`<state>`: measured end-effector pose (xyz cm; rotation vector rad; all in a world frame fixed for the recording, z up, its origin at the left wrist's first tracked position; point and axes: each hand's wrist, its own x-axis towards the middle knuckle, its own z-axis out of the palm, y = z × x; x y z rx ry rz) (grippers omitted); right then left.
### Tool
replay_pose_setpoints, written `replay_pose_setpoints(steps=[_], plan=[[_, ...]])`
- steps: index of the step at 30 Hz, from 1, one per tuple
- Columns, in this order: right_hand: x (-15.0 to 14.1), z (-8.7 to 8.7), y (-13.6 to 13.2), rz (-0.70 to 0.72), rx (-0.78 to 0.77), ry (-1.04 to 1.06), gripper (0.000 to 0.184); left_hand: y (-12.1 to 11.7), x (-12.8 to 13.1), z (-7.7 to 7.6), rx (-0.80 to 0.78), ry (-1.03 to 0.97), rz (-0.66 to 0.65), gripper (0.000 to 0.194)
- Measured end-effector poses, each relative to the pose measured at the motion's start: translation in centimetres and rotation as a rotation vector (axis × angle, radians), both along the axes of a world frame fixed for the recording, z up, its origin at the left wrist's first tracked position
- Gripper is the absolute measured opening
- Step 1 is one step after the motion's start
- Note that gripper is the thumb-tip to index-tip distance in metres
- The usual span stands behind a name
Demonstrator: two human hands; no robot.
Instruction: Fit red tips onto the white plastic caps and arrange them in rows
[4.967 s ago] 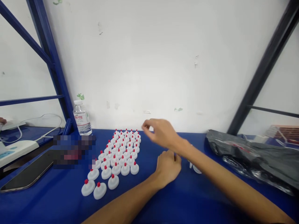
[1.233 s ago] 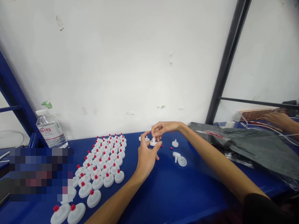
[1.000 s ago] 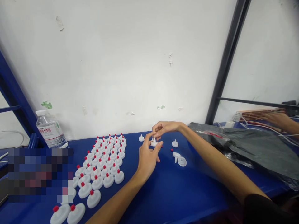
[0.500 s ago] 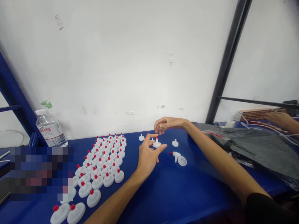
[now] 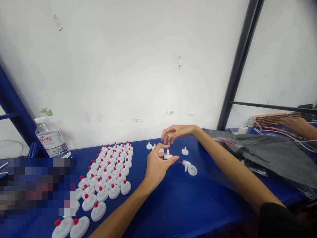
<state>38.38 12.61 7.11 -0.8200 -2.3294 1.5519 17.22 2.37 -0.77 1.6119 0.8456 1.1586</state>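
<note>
My left hand (image 5: 157, 165) is closed on a white round cap with a spout (image 5: 168, 153) and a red tip; the index finger lies by the tip and the thumb by the base. Just behind and above it, my right hand (image 5: 174, 132) hangs with loosely bent fingers apart, and nothing shows in them. Behind my left hand stand a few white spouted caps without red tips, one of them a white cap (image 5: 149, 145). To the right are another upright cap (image 5: 185, 151), a tipped-over cap (image 5: 186, 164), an overturned cap (image 5: 192, 170) and a small red tip (image 5: 180, 163).
Rows of white caps with red tips (image 5: 106, 175) cover the left of the blue table (image 5: 173, 205). A water bottle (image 5: 52, 137) stands at the back left by the wall. Grey plastic sheeting (image 5: 262, 155) lies on the right. Beyond it shows another person's hand (image 5: 293, 124).
The cap in my left hand has shifted slightly right and down. My right hand stays behind it, almost unmoved. The view has shifted slightly.
</note>
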Motion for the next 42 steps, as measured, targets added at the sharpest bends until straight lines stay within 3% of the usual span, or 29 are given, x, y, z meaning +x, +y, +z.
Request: replay_pose_setpoints(steps=[15,25,33,36,39,42], plan=[[-2.9,0.8,-1.7,0.058,0.006,-0.152,0.040,0.2,-0.2,-0.6,0.083,0.066,0.050,0.039],[-3.6,0.4,-1.5,0.028,-0.006,-0.139,0.042,0.5,-0.1,-0.9,0.056,0.035,0.077,0.060],[-3.6,1.5,-2.3,0.022,0.052,-0.127,0.031,-0.2,0.2,-0.5,0.002,-0.038,0.024,0.076],[-2.7,1.9,-2.2,-0.047,0.124,-0.088,0.028,0.0,0.2,-1.1,-0.020,0.034,0.069,0.065],[-2.1,2.5,-2.3,-0.110,0.205,-0.055,0.027,0.6,0.2,-2.2,-0.031,0.207,0.063,0.035],[-2.8,3.4,-3.3,-0.117,0.255,-0.042,0.027,0.6,0.2,-2.8,0.092,0.359,0.044,0.015]])
